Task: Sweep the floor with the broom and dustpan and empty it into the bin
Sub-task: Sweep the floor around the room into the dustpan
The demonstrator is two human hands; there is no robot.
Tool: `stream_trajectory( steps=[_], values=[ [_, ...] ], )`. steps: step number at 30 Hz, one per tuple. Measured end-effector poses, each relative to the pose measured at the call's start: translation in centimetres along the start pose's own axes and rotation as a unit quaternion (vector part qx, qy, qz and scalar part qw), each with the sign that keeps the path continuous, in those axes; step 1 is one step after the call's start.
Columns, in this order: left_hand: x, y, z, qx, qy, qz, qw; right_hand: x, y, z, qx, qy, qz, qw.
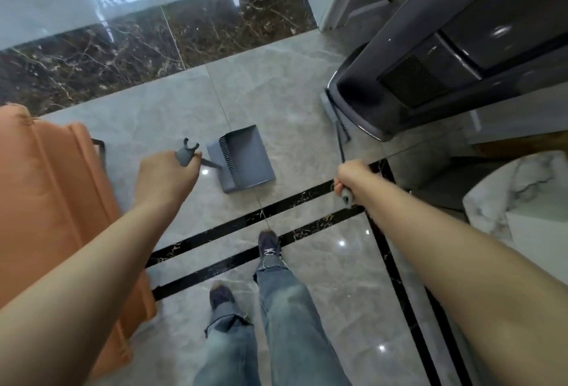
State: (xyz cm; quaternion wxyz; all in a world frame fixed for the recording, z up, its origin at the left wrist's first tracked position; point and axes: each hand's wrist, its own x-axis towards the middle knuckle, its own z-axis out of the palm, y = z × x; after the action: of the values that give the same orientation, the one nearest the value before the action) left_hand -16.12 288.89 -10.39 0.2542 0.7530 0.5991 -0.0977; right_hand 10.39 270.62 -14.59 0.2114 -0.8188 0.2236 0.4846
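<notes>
- The grey dustpan [244,158] sits flat on the pale grey tiled floor [172,115], roughly mid-frame, its open tray showing a comb of teeth along the edge nearest its handle.
- Its slim handle rises leftward from the pan to a grey grip topped by a forked clip, and the left hand [167,175] is wrapped around that grip, fingers closed on it.
- The broom [333,118] is to the right of the dustpan, well apart from it; its head lies at the foot of a dark grey appliance [430,56], partly tucked against that base, so the bristles are hard to make out.
- The broom's thin dark shaft runs down toward the camera to a grey end grip, which the right hand [353,178] clasps firmly, knuckles up.
- Both bare forearms reach forward from the bottom corners of the view.
- Below, two legs in faded blue jeans and dark shoes [269,242] stand on the tiles, the forward foot between two black inlaid strips [233,228] that cross the floor.
- An orange cushioned seat [46,201] fills the left side, beside the left arm.
- A brown marble band [153,38] runs along the far edge of the floor below a glossy pale wall.
- A white marbled surface shows at the right edge.
</notes>
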Motion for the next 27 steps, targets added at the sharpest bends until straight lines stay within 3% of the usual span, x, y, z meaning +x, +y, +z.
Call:
stream_trajectory(
  steps=[4, 7, 10, 15, 23, 27],
  values=[
    [-0.4, 1.6, 0.8, 0.002, -0.005, -0.026, 1.000, -3.3, 4.7, 5.7, -0.093, -0.035, -0.079, 0.992],
    [-1.2, 1.3, 1.2, -0.003, -0.012, -0.028, 1.000, -6.1, 8.5, 9.5, -0.089, -0.071, -0.071, 0.991],
    [-2.0, 2.0, 1.3, -0.010, -0.022, -0.018, 1.000, -9.1, 11.8, 12.0, -0.111, -0.162, -0.057, 0.979],
    [-2.3, 1.0, 0.3, -0.023, -0.047, -0.043, 0.998, -12.7, 12.7, 10.6, 0.015, -0.223, 0.005, 0.975],
    [-3.6, -9.5, -5.8, -0.026, 0.036, -0.082, 0.996, -15.1, 12.3, 6.7, 0.055, -0.198, -0.031, 0.978],
    [-3.4, -14.8, -8.3, -0.046, 0.021, -0.061, 0.997, -16.0, 12.6, 7.5, 0.026, -0.160, -0.096, 0.982]
  ],
)
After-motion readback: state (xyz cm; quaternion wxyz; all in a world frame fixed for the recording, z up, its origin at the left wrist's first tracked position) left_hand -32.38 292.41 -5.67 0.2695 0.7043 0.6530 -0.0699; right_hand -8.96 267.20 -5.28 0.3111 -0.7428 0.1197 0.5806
